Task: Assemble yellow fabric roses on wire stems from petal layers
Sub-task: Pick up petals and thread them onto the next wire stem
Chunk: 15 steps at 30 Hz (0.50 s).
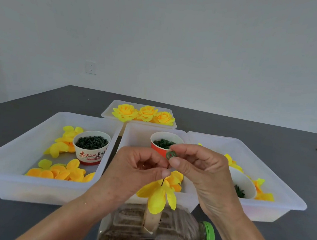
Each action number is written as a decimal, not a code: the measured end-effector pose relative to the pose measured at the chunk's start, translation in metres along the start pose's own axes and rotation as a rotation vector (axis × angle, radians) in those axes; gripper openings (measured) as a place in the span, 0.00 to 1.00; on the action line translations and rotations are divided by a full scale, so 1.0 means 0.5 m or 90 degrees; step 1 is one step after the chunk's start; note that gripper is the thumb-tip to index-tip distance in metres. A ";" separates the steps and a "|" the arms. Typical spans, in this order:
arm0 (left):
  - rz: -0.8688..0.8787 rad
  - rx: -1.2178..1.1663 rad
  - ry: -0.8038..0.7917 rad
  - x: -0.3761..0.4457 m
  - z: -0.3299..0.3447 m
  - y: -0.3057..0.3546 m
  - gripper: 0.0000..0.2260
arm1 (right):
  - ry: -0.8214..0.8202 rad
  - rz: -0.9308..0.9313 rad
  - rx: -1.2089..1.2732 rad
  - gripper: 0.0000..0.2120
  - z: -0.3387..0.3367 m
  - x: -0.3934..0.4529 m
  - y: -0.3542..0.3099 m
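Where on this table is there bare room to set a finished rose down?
Bare grey table lies left of the far tray holding three roses, and right of the right tray. The front is crowded: three trays abut, with the bottle and both hands before them.
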<state>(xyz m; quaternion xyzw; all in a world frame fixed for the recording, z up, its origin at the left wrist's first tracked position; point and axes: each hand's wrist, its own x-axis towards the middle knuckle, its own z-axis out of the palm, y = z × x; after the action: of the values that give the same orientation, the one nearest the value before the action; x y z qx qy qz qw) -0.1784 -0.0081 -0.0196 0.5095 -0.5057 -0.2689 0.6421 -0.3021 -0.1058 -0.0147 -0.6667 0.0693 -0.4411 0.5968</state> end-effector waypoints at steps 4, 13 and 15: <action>-0.001 -0.014 0.002 0.001 0.004 0.000 0.05 | -0.011 0.005 -0.036 0.12 0.003 -0.007 0.004; -0.002 -0.024 0.011 -0.009 0.001 -0.007 0.04 | 0.002 -0.007 -0.111 0.11 -0.004 -0.016 0.019; -0.006 -0.022 0.013 -0.010 0.001 -0.011 0.05 | -0.004 -0.008 -0.135 0.11 -0.005 -0.016 0.023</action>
<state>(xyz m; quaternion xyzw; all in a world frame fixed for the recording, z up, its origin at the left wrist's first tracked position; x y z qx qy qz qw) -0.1796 -0.0058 -0.0265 0.5036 -0.4917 -0.2755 0.6547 -0.3038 -0.1057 -0.0288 -0.7280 0.1091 -0.4330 0.5202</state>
